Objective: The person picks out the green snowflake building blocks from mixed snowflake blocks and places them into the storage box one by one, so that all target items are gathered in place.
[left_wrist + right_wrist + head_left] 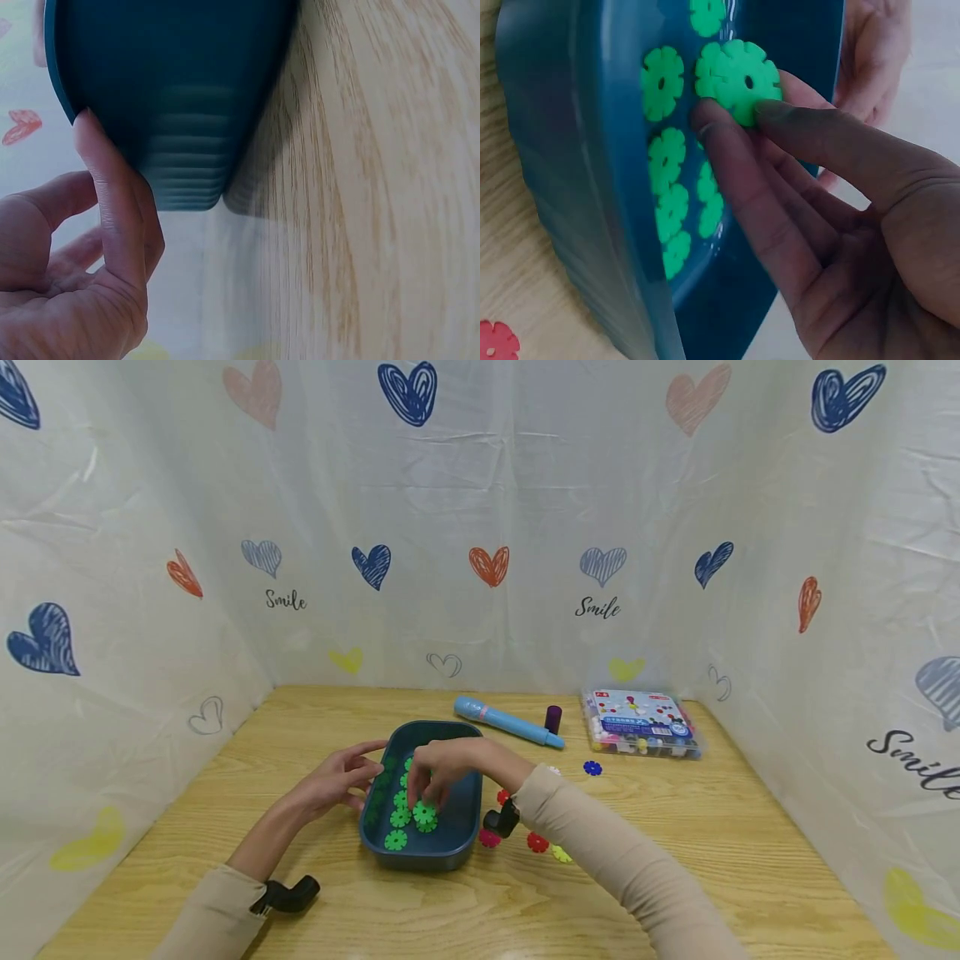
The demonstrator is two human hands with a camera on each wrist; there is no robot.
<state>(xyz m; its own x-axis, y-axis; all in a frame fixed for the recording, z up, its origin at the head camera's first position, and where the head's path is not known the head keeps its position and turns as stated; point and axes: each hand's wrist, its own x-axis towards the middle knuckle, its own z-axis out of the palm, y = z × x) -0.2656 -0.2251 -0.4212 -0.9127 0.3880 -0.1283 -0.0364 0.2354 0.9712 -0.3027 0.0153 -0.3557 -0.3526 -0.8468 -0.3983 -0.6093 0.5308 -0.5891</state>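
A dark blue-green plastic basin (421, 861) stands on the table with several green snowflake discs (395, 840) inside. My right hand (446, 768) reaches into it and pinches a green snowflake disc (748, 84) between thumb and fingers. Another green disc overlaps behind that one; whether it is also pinched I cannot tell. At the basin's left side is my left hand (337, 783), its fingertips touching the outer wall near the rim. In the left wrist view one finger of the left hand (97, 247) reaches up to the rim, the others loosely bent.
Right of the basin lie red discs (537, 842), a yellow disc (562, 854) and a blue disc (592, 768), partly behind the right forearm. Farther back are a light blue tube-shaped thing (510, 722), a dark purple cylinder (553, 719) and a clear box of small parts (641, 724).
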